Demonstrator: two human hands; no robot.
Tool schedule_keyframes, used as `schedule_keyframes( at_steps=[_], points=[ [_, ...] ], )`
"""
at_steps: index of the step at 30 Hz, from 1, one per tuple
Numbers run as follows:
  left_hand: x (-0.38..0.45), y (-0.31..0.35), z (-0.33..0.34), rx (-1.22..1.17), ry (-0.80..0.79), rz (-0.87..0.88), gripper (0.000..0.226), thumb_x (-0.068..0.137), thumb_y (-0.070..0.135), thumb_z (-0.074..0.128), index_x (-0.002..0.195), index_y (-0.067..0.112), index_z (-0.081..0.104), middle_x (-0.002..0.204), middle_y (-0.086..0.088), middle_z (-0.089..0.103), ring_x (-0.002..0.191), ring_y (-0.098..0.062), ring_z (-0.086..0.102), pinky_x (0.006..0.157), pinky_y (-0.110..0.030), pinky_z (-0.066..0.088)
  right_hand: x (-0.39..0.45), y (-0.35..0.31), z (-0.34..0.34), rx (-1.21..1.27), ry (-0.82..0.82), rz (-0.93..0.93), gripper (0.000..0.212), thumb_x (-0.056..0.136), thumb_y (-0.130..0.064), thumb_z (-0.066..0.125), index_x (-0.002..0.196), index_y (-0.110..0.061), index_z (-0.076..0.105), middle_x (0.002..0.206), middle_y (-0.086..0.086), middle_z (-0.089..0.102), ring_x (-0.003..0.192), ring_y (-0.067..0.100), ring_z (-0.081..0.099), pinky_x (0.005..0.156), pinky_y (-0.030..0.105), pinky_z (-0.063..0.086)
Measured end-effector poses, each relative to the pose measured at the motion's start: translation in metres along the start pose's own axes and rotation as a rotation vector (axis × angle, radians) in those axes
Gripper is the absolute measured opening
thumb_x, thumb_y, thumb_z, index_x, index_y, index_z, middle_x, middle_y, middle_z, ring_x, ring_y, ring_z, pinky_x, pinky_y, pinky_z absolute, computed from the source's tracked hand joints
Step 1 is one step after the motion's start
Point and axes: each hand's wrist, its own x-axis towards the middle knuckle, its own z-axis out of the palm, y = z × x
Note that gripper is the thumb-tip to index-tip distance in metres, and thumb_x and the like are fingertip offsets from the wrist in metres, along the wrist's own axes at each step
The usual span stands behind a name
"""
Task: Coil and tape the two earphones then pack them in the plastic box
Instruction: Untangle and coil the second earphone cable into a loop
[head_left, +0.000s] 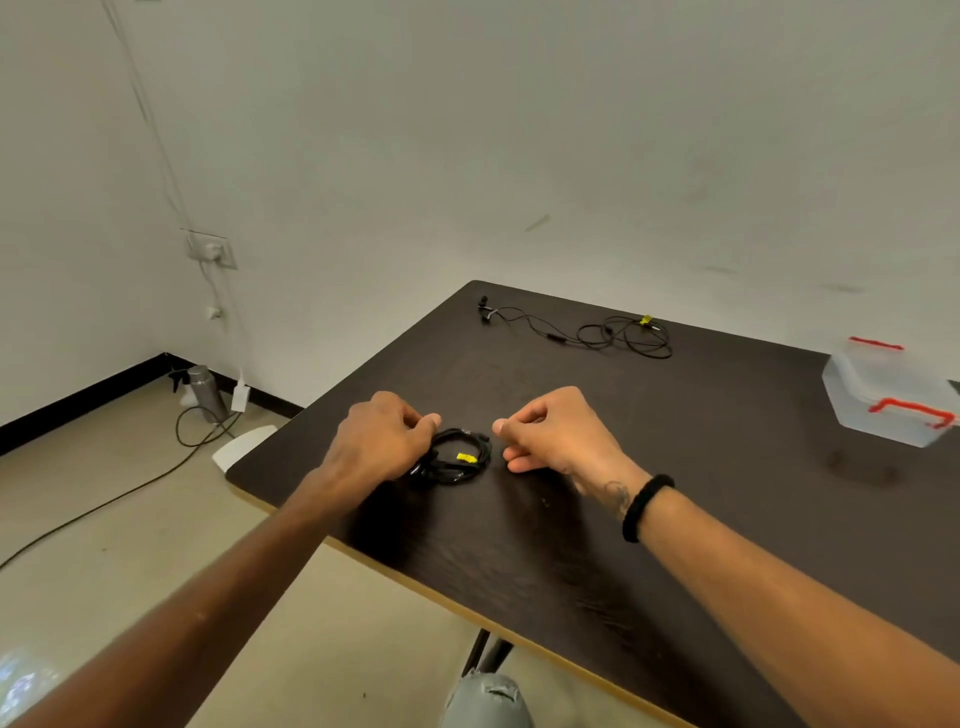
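Observation:
A black earphone coiled into a small loop (460, 457), with a yellow tape piece on it, lies on the dark table (597, 493). My left hand (382, 439) rests on the coil's left side, fingers curled over it. My right hand (553, 434) sits just right of the coil, fingers curled, not touching it. A second black earphone (587, 330) lies loosely spread at the table's far edge, with a yellow tag. The clear plastic box (891, 397) with red latches stands closed at the far right.
The table's left corner and near edge drop to a beige floor. On the floor by the wall stand a metal bottle (205, 392), a cable and a white object (244, 447). A wall socket (210, 249) hangs at left.

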Motion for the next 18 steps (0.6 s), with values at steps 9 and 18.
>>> schedule_keyframes(
  at_steps=[9, 18],
  points=[
    [0.077, 0.084, 0.053, 0.067, -0.011, 0.247, 0.033, 0.096, 0.037, 0.067, 0.123, 0.019, 0.072, 0.119, -0.008, 0.075, 0.113, -0.028, 0.069, 0.099, -0.037, 0.055, 0.04, 0.021, -0.063, -0.39, 0.2, -0.203, 0.012, 0.095, -0.027, 0.076, 0.09, -0.016, 0.078, 0.084, -0.002, 0.075, 0.082, 0.012, 0.07, 0.064, 0.021, 0.052],
    [0.124, 0.155, 0.142, 0.185, -0.031, 0.447, 0.059, 0.098, 0.033, 0.065, 0.152, 0.023, 0.044, 0.148, -0.013, 0.04, 0.136, -0.034, 0.043, 0.113, -0.049, 0.044, 0.097, 0.076, -0.133, -0.788, 0.436, -0.235, 0.029, 0.1, -0.023, 0.064, 0.126, -0.008, 0.064, 0.133, 0.013, 0.055, 0.122, 0.034, 0.052, 0.1, 0.044, 0.051]
  ],
)
